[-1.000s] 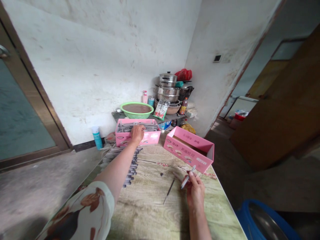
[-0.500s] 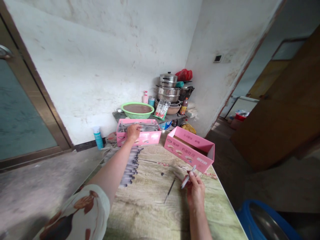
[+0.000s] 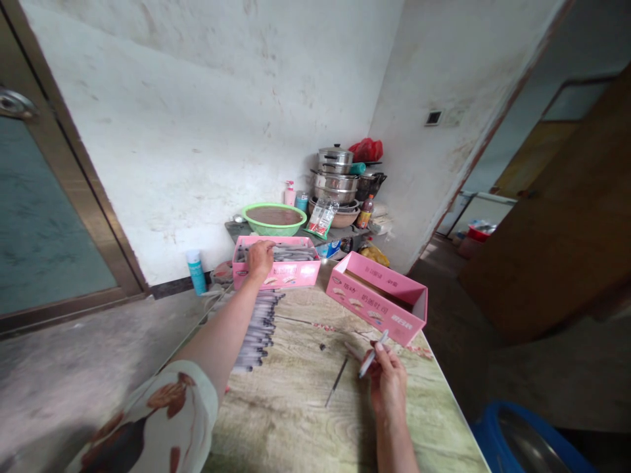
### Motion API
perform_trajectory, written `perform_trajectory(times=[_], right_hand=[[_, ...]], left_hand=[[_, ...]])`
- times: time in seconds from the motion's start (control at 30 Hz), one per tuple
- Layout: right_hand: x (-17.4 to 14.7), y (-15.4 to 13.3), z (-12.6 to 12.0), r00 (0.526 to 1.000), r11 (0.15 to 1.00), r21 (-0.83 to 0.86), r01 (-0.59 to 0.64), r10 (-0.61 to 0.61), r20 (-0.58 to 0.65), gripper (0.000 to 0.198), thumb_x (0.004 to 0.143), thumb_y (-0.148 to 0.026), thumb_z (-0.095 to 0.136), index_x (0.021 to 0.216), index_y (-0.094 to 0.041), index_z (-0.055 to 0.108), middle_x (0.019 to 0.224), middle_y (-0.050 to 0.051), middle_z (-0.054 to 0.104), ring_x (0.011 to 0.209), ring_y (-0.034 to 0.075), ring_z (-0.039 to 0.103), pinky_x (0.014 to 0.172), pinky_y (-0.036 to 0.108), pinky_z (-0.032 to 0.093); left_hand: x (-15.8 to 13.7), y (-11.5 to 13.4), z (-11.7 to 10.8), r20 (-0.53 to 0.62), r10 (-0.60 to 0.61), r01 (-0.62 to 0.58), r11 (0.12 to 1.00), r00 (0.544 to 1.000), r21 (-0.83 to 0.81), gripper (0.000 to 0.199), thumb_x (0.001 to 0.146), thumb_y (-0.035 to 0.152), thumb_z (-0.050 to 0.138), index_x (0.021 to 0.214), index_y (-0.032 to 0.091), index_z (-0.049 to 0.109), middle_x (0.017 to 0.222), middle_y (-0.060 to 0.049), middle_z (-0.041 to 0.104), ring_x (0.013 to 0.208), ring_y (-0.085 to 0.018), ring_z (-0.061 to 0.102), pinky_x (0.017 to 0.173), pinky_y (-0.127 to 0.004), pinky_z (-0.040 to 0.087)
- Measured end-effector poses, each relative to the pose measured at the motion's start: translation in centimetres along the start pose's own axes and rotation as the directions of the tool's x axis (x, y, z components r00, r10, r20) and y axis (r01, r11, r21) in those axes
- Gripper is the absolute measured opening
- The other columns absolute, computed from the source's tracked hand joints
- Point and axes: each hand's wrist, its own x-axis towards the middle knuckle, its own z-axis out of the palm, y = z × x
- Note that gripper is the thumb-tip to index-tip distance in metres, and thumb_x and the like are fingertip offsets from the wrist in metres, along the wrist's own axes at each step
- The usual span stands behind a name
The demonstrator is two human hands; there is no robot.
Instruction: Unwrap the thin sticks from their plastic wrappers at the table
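Note:
My left hand reaches over the near wall of a pink box filled with grey-white pens. Its fingers are bent together among them, and what they pinch is hidden. A white pen is held slantwise in the fingers of my right hand, above the table's right half. Just left of that hand, a thin dark refill-like stick and a small black piece lie on the table. A row of pens with dark ends lies below my left forearm.
A second pink box, open at the top, stands at the table's right edge. Behind the table are a green basin, stacked steel pots and a sauce bottle. A blue tub stands on the floor at right.
The whole view has shifted slightly. My left hand stays at the pens in the box, its fingers a little differently placed. My right hand still holds the white pen.

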Motion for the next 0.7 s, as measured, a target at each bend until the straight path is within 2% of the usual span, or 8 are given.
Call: perform_trajectory(times=[0.17,0.23,0.3,0.37,0.4,0.43,0.6,0.7], right_hand=[[0.0,0.0,0.0,1.0,1.0,-0.015,-0.012,0.012,-0.008,0.036,0.062,-0.04,0.083,0.084,-0.016,0.068,0.055,-0.004,0.06,0.042,0.009,0.049,0.036,0.019,0.042],[0.0,0.1,0.0,1.0,1.0,-0.018,-0.013,0.013,-0.004,0.036,0.062,-0.04,0.082,0.084,-0.016,0.068,0.055,-0.004,0.06,0.042,0.009,0.049,0.036,0.019,0.042],[0.1,0.3,0.1,1.0,1.0,-0.016,-0.011,0.011,0.008,0.035,0.063,-0.04,0.082,0.084,-0.016,0.068,0.056,-0.004,0.059,0.044,0.009,0.05,0.037,0.019,0.041],[0.1,0.4,0.1,1.0,1.0,-0.015,-0.013,0.013,0.019,0.033,0.064,-0.04,0.082,0.083,-0.016,0.068,0.056,-0.004,0.059,0.045,0.009,0.05,0.037,0.019,0.041],[0.1,0.4,0.1,1.0,1.0,-0.015,-0.016,0.016,0.022,0.033,0.064,-0.04,0.081,0.083,-0.016,0.068,0.056,-0.004,0.059,0.045,0.009,0.05,0.037,0.019,0.041],[0.0,0.5,0.1,1.0,1.0,-0.015,-0.019,0.02,0.023,0.033,0.064,-0.039,0.081,0.083,-0.017,0.067,0.057,-0.004,0.059,0.045,0.009,0.049,0.037,0.019,0.041],[-0.3,0.2,0.3,0.999,0.999,-0.007,-0.035,0.035,0.019,0.032,0.065,-0.04,0.081,0.083,-0.017,0.066,0.056,-0.005,0.058,0.043,0.009,0.048,0.036,0.019,0.041],[-0.5,0.1,0.7,0.999,0.999,-0.009,-0.044,0.044,0.011,0.033,0.063,-0.041,0.082,0.081,-0.017,0.066,0.055,-0.005,0.058,0.043,0.009,0.048,0.035,0.02,0.041]], left_hand=[[0.7,1.2,0.9,0.065,0.076,-0.08,0.995,0.995,0.065,0.036,0.081,0.008,0.047,0.104,0.012,0.073,0.108,-0.015,0.07,0.103,-0.027,0.063,0.096,-0.038,0.045],[0.7,2.2,1.5,0.115,0.138,-0.144,0.988,0.984,0.049,0.033,0.081,0.01,0.049,0.101,0.015,0.074,0.106,-0.013,0.072,0.102,-0.025,0.063,0.097,-0.036,0.045],[0.4,3.5,2.3,0.226,0.276,-0.283,0.959,0.934,-0.003,0.031,0.083,0.013,0.05,0.101,0.02,0.075,0.105,-0.007,0.073,0.103,-0.022,0.063,0.097,-0.031,0.044],[-0.1,4.8,3.4,0.341,0.401,-0.405,0.912,0.85,-0.061,0.033,0.084,0.013,0.049,0.101,0.024,0.075,0.106,-0.004,0.073,0.102,-0.019,0.064,0.095,-0.028,0.045],[-0.4,5.3,4.0,0.383,0.433,-0.439,0.895,0.816,-0.076,0.035,0.084,0.01,0.047,0.101,0.024,0.074,0.105,-0.004,0.073,0.102,-0.019,0.064,0.094,-0.028,0.045],[-0.5,5.6,4.6,0.407,0.439,-0.45,0.89,0.801,-0.073,0.037,0.083,0.008,0.046,0.102,0.024,0.074,0.105,-0.005,0.073,0.101,-0.019,0.065,0.094,-0.028,0.045],[-0.1,5.4,6.6,0.399,0.347,-0.39,0.921,0.849,0.029,0.048,0.078,-0.001,0.042,0.114,0.015,0.069,0.112,-0.014,0.07,0.105,-0.024,0.063,0.098,-0.034,0.042],[-0.1,5.4,6.9,0.404,0.343,-0.389,0.921,0.848,0.034,0.041,0.081,0.002,0.044,0.11,0.016,0.07,0.113,-0.013,0.069,0.107,-0.023,0.061,0.099,-0.033,0.04]])
